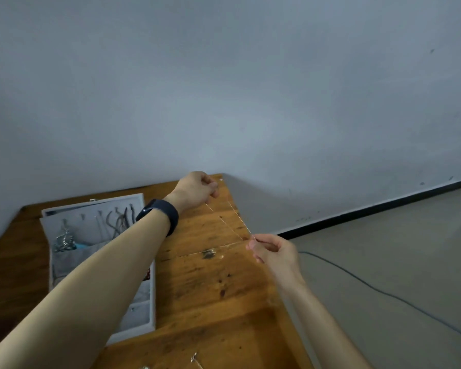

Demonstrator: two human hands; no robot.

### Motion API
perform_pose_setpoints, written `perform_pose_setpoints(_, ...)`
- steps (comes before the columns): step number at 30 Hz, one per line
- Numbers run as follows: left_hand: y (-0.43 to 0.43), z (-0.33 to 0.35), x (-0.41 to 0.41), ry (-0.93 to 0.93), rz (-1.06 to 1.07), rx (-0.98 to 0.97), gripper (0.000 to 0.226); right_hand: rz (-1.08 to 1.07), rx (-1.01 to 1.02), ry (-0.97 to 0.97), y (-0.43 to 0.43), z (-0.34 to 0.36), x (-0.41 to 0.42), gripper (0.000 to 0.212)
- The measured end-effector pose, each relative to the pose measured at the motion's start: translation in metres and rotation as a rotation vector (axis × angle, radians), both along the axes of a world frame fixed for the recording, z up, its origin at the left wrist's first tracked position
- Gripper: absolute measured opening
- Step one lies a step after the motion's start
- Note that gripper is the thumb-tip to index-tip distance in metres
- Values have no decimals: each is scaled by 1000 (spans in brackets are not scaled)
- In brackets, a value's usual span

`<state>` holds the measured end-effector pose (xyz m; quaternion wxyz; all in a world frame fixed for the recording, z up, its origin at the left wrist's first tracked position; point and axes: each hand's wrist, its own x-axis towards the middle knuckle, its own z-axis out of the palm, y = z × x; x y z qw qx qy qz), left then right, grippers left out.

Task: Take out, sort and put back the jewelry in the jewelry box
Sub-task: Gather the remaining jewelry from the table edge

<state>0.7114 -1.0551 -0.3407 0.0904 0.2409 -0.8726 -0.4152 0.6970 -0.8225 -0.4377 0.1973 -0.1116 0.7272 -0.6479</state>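
Wooden table [210, 288], left hand [197, 190], right hand [273, 251] pinching seemingly doubled chain [221, 217]

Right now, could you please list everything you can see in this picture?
table: one, brown wood, against the wall
jewelry box: one, grey, open, on the table's left side
necklaces: several, dark and silver, hanging inside the box lid
chain: one, thin, pale gold, stretched above the table between both hands
small jewelry piece: one, silver, on the table at the bottom edge
cable: one, dark, on the floor at right
wristband: one, dark blue, on the left wrist
left hand: pinches the chain's far end
right hand: pinches the chain's near end
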Motion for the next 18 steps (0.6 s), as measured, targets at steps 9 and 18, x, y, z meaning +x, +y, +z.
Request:
perform_pose_setpoints(9,-51,-93,-77,-150,21,-146,8,43,367,145,-49,-53,-59,10)
perform_pose_setpoints(18,-76,-143,-100,-196,67,-352,12,71,514,197,-83,-59,-101,22)
